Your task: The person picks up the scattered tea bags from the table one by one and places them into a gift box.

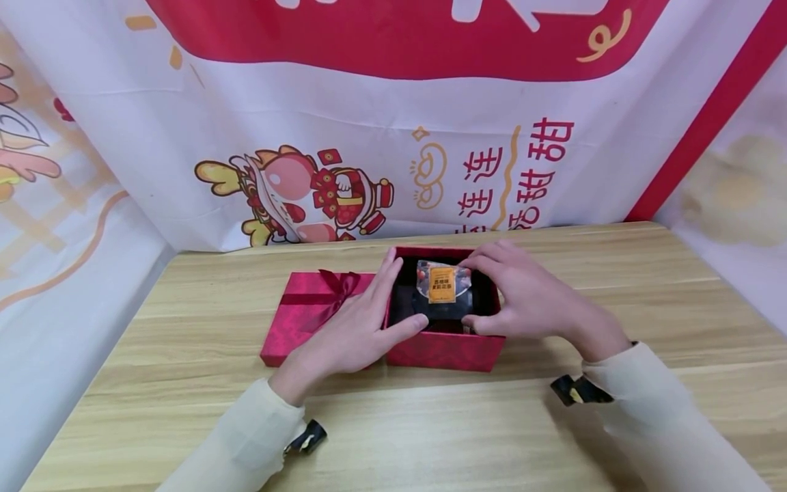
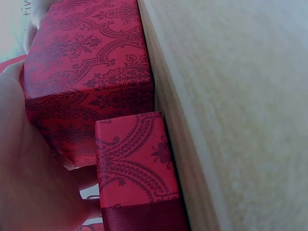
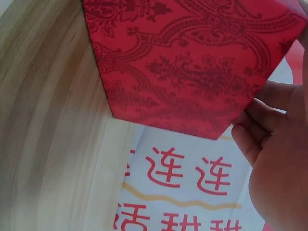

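Red box sits open on the wooden table. We rest our left hand and right hand on its sides, fingers flat. A snack packet lies inside. Its ribboned lid lies just left.

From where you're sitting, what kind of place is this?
Probably a small staged booth for gift packing: festive red-and-white banners wall in a wooden table, and both hands rest on an open red gift box beside its ribboned lid.

Wooden table; festive red-white banner with cartoon figure hung behind, side drapes.
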### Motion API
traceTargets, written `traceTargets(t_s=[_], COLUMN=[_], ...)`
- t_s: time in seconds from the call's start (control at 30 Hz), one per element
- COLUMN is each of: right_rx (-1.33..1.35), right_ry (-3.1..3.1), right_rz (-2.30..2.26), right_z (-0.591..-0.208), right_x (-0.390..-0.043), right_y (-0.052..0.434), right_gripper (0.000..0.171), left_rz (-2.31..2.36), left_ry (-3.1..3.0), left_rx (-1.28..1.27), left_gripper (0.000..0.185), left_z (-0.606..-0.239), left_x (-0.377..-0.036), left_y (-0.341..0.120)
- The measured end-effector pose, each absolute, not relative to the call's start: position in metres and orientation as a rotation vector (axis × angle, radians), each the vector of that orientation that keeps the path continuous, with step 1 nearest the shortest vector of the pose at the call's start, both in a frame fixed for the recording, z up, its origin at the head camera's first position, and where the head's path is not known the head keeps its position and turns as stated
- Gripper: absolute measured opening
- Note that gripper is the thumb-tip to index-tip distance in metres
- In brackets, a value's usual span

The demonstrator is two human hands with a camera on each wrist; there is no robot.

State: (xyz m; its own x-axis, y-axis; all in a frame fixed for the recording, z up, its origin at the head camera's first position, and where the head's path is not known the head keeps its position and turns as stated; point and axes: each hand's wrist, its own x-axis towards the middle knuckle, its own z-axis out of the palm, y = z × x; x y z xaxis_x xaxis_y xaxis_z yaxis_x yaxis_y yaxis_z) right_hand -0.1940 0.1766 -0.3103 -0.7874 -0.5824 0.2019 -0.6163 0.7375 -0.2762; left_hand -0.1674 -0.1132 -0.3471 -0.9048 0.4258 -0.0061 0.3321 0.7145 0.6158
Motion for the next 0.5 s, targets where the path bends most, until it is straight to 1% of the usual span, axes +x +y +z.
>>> traceTargets(t_s=[0.5], right_rx=[1.087], right_ry=[-2.892], right_rz=[0.250], right_z=[-0.312], right_x=[-0.202], right_y=[0.161], right_gripper=[0.070], left_rz=[0.941], left_ry=[2.779], left_rx=[0.631], left_gripper=[0.101], left_z=[-0.347], left_x=[-0.167], left_y=[-0.114])
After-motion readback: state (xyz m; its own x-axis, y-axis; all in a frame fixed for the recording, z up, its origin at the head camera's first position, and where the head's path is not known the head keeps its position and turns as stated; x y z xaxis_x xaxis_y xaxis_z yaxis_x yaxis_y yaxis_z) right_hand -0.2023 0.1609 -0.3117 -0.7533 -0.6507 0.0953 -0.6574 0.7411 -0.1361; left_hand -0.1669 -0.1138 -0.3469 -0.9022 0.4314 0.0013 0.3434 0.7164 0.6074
